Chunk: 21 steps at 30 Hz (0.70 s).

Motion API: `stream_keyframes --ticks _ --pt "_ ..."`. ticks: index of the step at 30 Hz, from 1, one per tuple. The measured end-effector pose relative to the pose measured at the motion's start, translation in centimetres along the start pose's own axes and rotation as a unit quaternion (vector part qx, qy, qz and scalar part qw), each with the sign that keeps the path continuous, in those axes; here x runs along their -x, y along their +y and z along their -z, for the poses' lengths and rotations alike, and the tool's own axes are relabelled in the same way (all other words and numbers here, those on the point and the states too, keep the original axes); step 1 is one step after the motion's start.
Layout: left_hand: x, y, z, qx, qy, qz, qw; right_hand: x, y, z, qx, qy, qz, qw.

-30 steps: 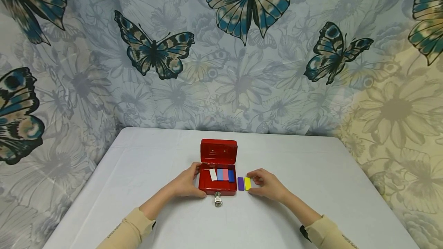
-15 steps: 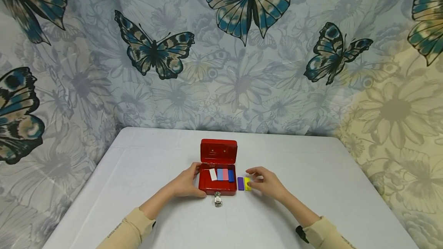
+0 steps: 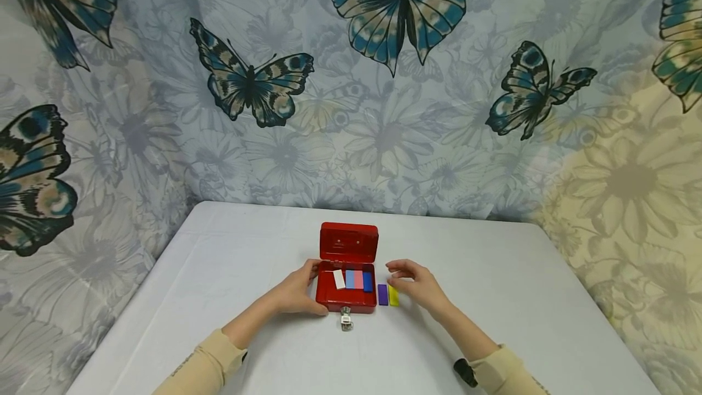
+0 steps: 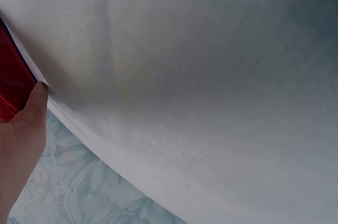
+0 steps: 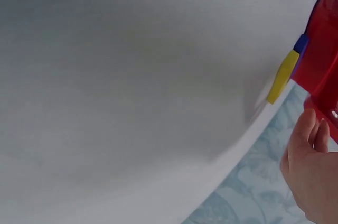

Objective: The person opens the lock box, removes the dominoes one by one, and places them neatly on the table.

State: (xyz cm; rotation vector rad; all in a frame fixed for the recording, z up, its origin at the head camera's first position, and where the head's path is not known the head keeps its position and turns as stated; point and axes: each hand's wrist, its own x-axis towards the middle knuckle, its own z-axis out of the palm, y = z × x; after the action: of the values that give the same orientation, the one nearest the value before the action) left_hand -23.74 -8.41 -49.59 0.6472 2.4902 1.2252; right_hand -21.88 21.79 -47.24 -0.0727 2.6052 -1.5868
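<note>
A small red metal box [image 3: 326, 292] stands on the table with its lid raised and a silver latch [image 3: 345, 318] hanging at the front. My left hand [image 3: 298, 291] grips its left side, thumb at the front corner and fingers behind. Inside lie a white block [image 3: 339, 279], a light-blue block [image 3: 349, 279], a pink block [image 3: 358, 279] and a blue block [image 3: 367, 281]. Right of the box, a purple block [image 3: 382, 295] and a yellow block [image 3: 393, 298] lie side by side. Just above the yellow one hovers my right hand [image 3: 421, 286], fingers loosely bent, holding nothing visible.
A white cloth covers the table [image 3: 247, 236], whose far edge runs close to a butterfly-patterned wall covering [image 3: 384, 139]. The raised lid [image 3: 348, 242] stands at the back of the box.
My right hand has lifted off the yellow block and shifted up and slightly left, leaving the block on the table. The left hand stays on the box. The head view has tilted slightly.
</note>
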Motion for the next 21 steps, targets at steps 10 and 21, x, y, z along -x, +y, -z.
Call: stream_keyframes --ticks 10,21 --pt "0.1 0.2 0.1 0.002 0.004 0.006 1.0 -0.3 -1.5 -0.7 -0.029 0.006 0.015 0.999" --pt "0.1 0.1 0.1 0.003 0.004 0.007 1.0 -0.4 -3.1 -1.7 -0.038 0.015 0.018 0.999"
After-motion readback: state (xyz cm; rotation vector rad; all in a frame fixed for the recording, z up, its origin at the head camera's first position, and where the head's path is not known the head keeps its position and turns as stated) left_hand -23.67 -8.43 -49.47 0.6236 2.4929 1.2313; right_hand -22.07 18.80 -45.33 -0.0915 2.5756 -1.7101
